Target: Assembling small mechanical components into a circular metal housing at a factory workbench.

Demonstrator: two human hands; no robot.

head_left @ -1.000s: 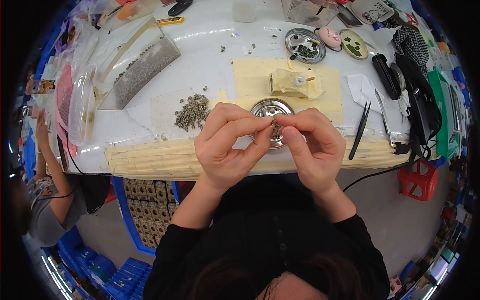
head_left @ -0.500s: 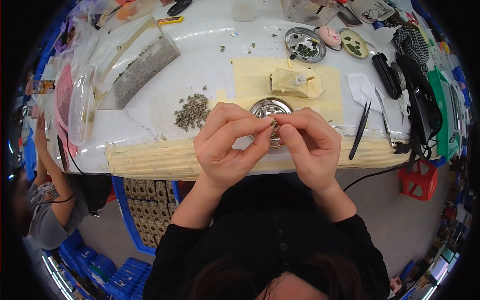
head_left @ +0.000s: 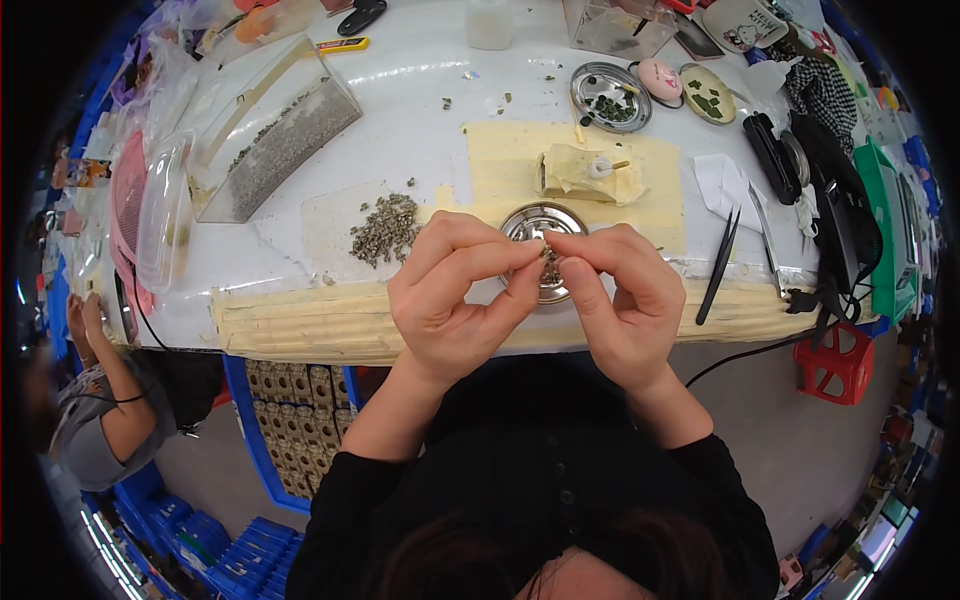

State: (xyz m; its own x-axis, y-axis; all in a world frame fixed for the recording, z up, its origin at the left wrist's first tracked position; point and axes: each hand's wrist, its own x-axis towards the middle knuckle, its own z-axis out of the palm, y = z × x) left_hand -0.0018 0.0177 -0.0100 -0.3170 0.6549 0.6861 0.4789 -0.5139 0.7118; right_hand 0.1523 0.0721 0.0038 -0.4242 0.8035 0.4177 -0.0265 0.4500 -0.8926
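Note:
My left hand (head_left: 455, 290) and my right hand (head_left: 628, 295) meet fingertip to fingertip over a round metal dish (head_left: 537, 213). Between thumb and forefinger, each pinches a small greyish metal piece (head_left: 546, 253); its shape is mostly hidden by the fingertips. The dish holds more small bits, partly covered by my fingers. Left of my left hand lies a heap of small grey-green metal pieces (head_left: 384, 230). Beyond the dish stands a tape-wrapped block (head_left: 585, 174) with a white-tipped stick on it.
Black tweezers (head_left: 719, 265) and a metal tool (head_left: 768, 240) lie at right by a white cloth (head_left: 722, 180). A clear bin of grey granules (head_left: 285, 145) stands at left. Dishes of green pieces (head_left: 708, 95) sit far right. Another person (head_left: 115, 410) works at far left.
My fingertips have parted slightly, still around the small piece. The other person's hands at far left have lowered. The view has shifted slightly.

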